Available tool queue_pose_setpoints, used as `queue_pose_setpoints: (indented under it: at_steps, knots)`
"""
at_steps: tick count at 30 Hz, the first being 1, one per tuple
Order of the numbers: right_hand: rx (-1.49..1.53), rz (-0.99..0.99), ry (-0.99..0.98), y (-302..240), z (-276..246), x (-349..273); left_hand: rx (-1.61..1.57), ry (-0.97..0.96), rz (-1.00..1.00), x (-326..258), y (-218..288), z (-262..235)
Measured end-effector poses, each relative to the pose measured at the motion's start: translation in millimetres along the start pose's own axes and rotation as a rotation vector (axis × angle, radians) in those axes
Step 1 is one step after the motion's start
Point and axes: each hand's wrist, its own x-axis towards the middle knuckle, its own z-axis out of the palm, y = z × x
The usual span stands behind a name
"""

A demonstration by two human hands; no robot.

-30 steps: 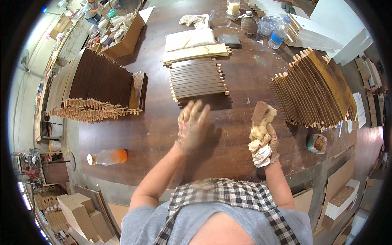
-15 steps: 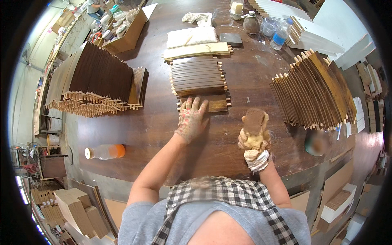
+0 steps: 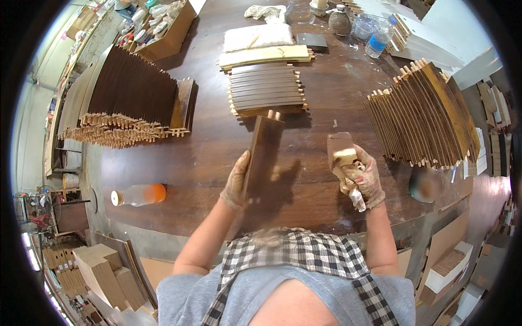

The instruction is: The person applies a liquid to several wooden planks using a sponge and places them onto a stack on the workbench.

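Observation:
My left hand (image 3: 235,183), in a stained glove, grips a dark brown wooden slat (image 3: 263,146) by its edge and holds it tilted up over the table, with pale dowels at its far end. In my right hand (image 3: 371,180), gloved too, is a brown-stained pad (image 3: 340,145) with a crumpled cloth bunched beneath it. The pad is apart from the slat. Beyond the slat lies a row of dark doweled slats (image 3: 266,89). A large dark slat stack (image 3: 133,89) stands at the left, and another slat stack (image 3: 421,117) leans at the right.
On the table (image 3: 190,179) lies a bottle with orange contents (image 3: 138,195). A blurred dark green container (image 3: 423,186) sits near the right edge. Farther back are pale slats (image 3: 263,57), a white folded cloth (image 3: 258,38), a water bottle (image 3: 379,39) and a cardboard box (image 3: 171,35).
My left hand has lifted the slat off the table beside the row and brought it nearer, tilted up. My right hand has turned, with the pad still in it.

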Motion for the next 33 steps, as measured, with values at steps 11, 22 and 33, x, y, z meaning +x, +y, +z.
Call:
queue_pose_setpoints:
  at_steps: [11, 22, 33]
  knots:
    - [-0.866, -0.543, -0.334, -68.3, 70.0, 52.0, 0.013, 0.146, 0.035, -31.2, -38.8, 44.6]
    - [-1.027, -0.485, -0.361, -94.6, 89.2, 50.2, 0.152, 0.205, 0.024, -34.0, -42.2, 30.1]
    - [-0.892, -0.316, -0.246, -94.0, 43.3, 43.6, -0.1, 0.116, -0.004, -29.4, -29.3, 48.7]
